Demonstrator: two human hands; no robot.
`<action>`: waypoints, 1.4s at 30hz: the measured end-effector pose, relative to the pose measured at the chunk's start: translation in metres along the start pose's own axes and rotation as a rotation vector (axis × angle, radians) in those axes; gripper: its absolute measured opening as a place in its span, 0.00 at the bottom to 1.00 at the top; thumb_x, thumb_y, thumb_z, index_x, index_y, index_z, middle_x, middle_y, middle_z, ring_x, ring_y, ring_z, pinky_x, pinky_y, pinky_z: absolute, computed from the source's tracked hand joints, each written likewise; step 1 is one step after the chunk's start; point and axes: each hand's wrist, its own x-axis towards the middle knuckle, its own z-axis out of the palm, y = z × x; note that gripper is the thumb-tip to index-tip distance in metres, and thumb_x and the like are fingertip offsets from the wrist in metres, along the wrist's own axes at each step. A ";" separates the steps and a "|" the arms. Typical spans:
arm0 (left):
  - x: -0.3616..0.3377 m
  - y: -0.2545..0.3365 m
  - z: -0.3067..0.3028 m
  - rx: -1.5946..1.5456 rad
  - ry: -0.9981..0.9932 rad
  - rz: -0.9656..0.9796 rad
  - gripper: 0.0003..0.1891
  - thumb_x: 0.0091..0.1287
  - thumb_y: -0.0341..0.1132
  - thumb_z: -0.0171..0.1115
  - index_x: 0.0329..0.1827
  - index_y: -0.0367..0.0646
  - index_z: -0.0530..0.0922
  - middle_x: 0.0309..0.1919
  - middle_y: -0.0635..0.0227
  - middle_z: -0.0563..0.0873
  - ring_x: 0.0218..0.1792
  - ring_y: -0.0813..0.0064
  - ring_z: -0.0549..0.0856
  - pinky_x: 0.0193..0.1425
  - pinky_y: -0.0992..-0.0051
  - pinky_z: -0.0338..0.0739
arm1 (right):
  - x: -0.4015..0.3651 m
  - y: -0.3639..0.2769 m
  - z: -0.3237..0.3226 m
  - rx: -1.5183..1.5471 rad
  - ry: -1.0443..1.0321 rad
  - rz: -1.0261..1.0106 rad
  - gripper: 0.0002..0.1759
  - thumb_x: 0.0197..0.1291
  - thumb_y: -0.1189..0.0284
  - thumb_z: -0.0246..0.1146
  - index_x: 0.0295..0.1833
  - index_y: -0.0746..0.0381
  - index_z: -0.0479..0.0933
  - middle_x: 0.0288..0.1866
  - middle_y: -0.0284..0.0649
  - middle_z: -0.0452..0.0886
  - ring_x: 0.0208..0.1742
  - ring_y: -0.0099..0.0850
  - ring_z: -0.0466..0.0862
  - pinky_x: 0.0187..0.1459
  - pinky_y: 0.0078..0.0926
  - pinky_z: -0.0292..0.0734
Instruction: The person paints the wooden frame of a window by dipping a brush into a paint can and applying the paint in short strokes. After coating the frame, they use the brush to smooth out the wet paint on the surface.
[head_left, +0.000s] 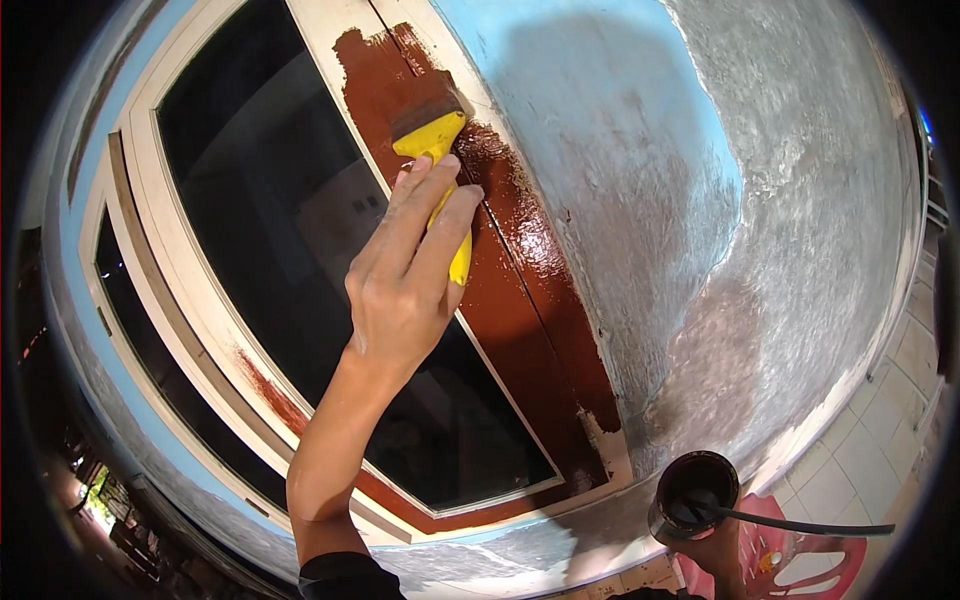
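Note:
My left hand is closed around the yellow handle of a paintbrush. The dark bristles press on the upper part of a window frame, where reddish-brown paint covers much of the wood. Bare cream wood shows above the painted stretch. At the lower right, my right hand grips a paint can with dark, stained sides. A long black rod leans out of the can over its rim. The can's inside is too dark to make out the paint level.
Dark glass panes fill the window beside the brush. A blue and grey plastered wall curves away to the right. Below the can stands a red plastic chair on pale floor tiles.

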 end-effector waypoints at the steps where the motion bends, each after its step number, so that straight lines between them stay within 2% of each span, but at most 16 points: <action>1: -0.001 0.002 -0.001 -0.010 -0.005 -0.004 0.18 0.45 0.18 0.64 0.42 0.36 0.80 0.47 0.53 0.81 0.51 0.54 0.81 0.58 0.65 0.76 | -0.001 0.001 0.000 -0.002 -0.002 -0.005 0.54 0.24 0.68 0.78 0.61 0.64 0.56 0.53 0.46 0.72 0.54 0.38 0.75 0.54 0.36 0.72; 4: -0.005 0.006 -0.005 0.015 -0.026 -0.007 0.13 0.52 0.21 0.67 0.42 0.38 0.80 0.46 0.57 0.83 0.50 0.57 0.82 0.55 0.70 0.77 | -0.002 0.002 -0.001 -0.006 0.000 -0.019 0.54 0.24 0.68 0.78 0.61 0.64 0.55 0.53 0.46 0.72 0.54 0.38 0.75 0.53 0.36 0.73; 13: -0.010 0.022 -0.020 -0.049 -0.105 -0.047 0.12 0.53 0.20 0.66 0.41 0.37 0.80 0.45 0.56 0.83 0.50 0.57 0.82 0.56 0.69 0.76 | -0.008 0.016 -0.004 -0.002 -0.007 -0.007 0.56 0.23 0.67 0.79 0.61 0.64 0.54 0.54 0.47 0.70 0.55 0.39 0.74 0.53 0.37 0.72; 16: 0.007 0.021 -0.034 -0.143 -0.064 -0.134 0.10 0.56 0.21 0.64 0.41 0.37 0.80 0.44 0.55 0.84 0.47 0.61 0.84 0.52 0.72 0.78 | -0.010 0.020 -0.004 0.013 -0.007 0.020 0.57 0.22 0.67 0.79 0.62 0.65 0.54 0.55 0.47 0.70 0.55 0.39 0.73 0.53 0.37 0.73; 20: 0.024 0.016 -0.033 -0.148 0.040 -0.138 0.08 0.58 0.21 0.63 0.40 0.37 0.80 0.41 0.56 0.85 0.43 0.67 0.85 0.47 0.76 0.78 | -0.009 0.019 -0.004 0.003 -0.012 0.009 0.58 0.22 0.67 0.80 0.62 0.65 0.53 0.55 0.47 0.70 0.55 0.39 0.73 0.53 0.37 0.73; 23: 0.038 0.007 -0.033 -0.099 0.085 -0.038 0.11 0.54 0.20 0.64 0.41 0.35 0.80 0.41 0.54 0.84 0.42 0.60 0.85 0.47 0.72 0.79 | -0.009 0.011 -0.002 0.020 -0.005 0.011 0.58 0.23 0.66 0.80 0.62 0.64 0.53 0.55 0.47 0.70 0.55 0.39 0.73 0.54 0.37 0.72; 25: 0.050 0.004 -0.035 -0.078 0.133 -0.041 0.10 0.55 0.20 0.64 0.41 0.35 0.79 0.39 0.55 0.84 0.41 0.61 0.85 0.46 0.73 0.79 | -0.008 0.012 -0.002 0.035 -0.007 0.020 0.58 0.23 0.66 0.80 0.62 0.65 0.52 0.55 0.47 0.70 0.55 0.39 0.73 0.54 0.37 0.72; 27: 0.063 -0.011 -0.029 -0.032 0.189 0.044 0.10 0.55 0.20 0.64 0.41 0.36 0.80 0.39 0.56 0.85 0.40 0.61 0.85 0.45 0.74 0.79 | -0.010 0.018 -0.004 0.019 -0.012 0.020 0.59 0.23 0.66 0.80 0.62 0.65 0.52 0.55 0.47 0.70 0.55 0.39 0.73 0.54 0.38 0.72; 32: 0.068 -0.036 -0.004 -0.001 0.085 0.054 0.15 0.52 0.21 0.63 0.44 0.40 0.78 0.42 0.60 0.83 0.41 0.58 0.83 0.43 0.70 0.79 | -0.010 0.018 -0.007 -0.038 0.013 -0.030 0.59 0.23 0.66 0.79 0.62 0.66 0.52 0.55 0.47 0.70 0.56 0.40 0.73 0.54 0.38 0.72; 42: 0.045 -0.014 -0.003 0.004 -0.028 0.000 0.20 0.46 0.17 0.62 0.44 0.41 0.78 0.45 0.60 0.82 0.43 0.57 0.83 0.45 0.70 0.80 | -0.007 0.016 -0.010 -0.075 0.012 -0.091 0.56 0.24 0.67 0.79 0.62 0.65 0.54 0.53 0.47 0.71 0.54 0.39 0.75 0.53 0.37 0.73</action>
